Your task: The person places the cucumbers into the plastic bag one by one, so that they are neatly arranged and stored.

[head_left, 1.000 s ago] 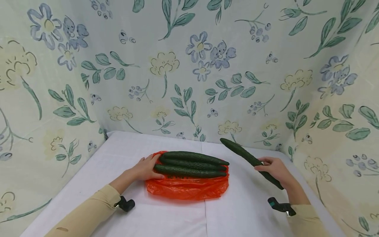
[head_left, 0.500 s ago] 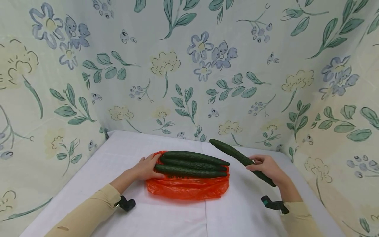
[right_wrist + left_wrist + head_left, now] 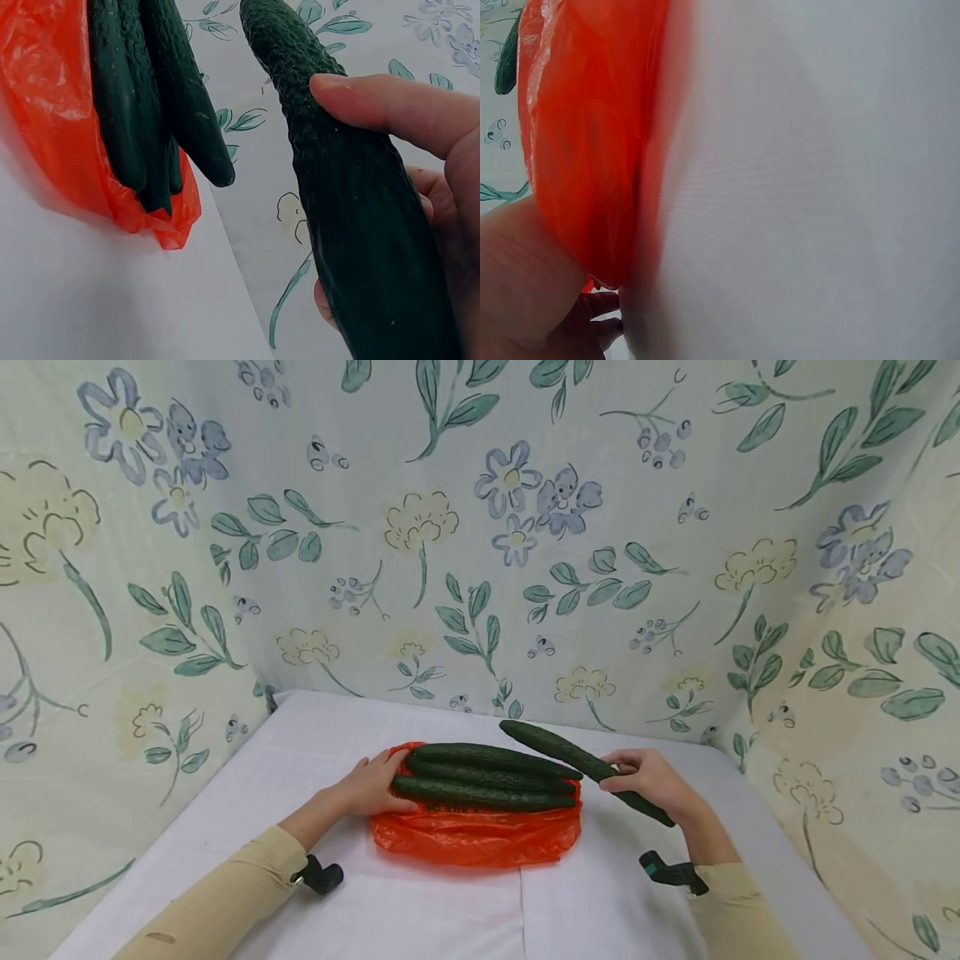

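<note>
In the head view three dark green cucumbers (image 3: 487, 777) lie side by side on a crumpled red plastic bag (image 3: 480, 839) in the middle of the table. My left hand (image 3: 371, 783) grips the left end of this bundle, thumb in front and fingers behind. The left wrist view shows that thumb (image 3: 525, 262) against the red plastic (image 3: 592, 150). My right hand (image 3: 651, 781) holds another cucumber (image 3: 558, 747) around its middle, slanting, its far end raised behind the bundle's right end. In the right wrist view the thumb (image 3: 375, 101) presses along the held cucumber's (image 3: 360, 210) bumpy skin.
A white cloth (image 3: 420, 910) covers the table. Floral curtains (image 3: 450, 568) rise behind it and on both sides. Black wrist cameras are strapped to both cuffs, the left camera (image 3: 321, 877) near the bag and the right camera (image 3: 671, 872) over the cloth.
My right hand has moved left with its cucumber, bringing the far end behind the bundle's right end. My left hand and the bag have stayed where they were.
</note>
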{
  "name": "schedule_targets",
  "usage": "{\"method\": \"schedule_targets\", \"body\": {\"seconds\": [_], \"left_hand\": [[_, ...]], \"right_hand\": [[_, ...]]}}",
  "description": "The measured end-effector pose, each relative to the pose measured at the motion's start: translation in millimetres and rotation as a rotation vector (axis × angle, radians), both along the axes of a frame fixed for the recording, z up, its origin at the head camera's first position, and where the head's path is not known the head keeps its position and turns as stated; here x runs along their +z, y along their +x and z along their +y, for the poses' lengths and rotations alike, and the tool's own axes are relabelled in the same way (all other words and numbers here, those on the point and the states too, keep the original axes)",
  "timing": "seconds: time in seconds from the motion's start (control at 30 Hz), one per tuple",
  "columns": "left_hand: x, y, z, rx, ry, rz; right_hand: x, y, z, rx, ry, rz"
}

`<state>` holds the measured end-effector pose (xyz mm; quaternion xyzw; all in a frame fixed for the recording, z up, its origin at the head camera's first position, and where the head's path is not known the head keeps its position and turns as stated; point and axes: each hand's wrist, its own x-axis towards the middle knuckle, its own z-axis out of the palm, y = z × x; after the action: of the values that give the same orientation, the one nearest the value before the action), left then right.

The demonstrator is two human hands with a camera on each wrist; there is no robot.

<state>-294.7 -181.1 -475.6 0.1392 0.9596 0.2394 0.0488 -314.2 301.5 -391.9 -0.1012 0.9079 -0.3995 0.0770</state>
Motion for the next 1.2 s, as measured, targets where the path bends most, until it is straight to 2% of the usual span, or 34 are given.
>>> {"method": "schedule_targets", "body": {"seconds": [0.33, 0.7, 1.2], "left_hand": [[1.9, 1.3, -0.4, -0.006, -0.009, 0.003], [-0.1, 0.7, -1.8, -0.010, -0.013, 0.006], [3.5, 2.1, -0.4, -0.005, -0.010, 0.000]], "right_hand": [[-2.6, -3.5, -22.7, 0.102, 0.007, 0.041], [-6.7, -9.4, -44.7, 0.161, 0.031, 0.047], [-10.8, -13.1, -75.8, 0.203, 0.044, 0.019]]}}
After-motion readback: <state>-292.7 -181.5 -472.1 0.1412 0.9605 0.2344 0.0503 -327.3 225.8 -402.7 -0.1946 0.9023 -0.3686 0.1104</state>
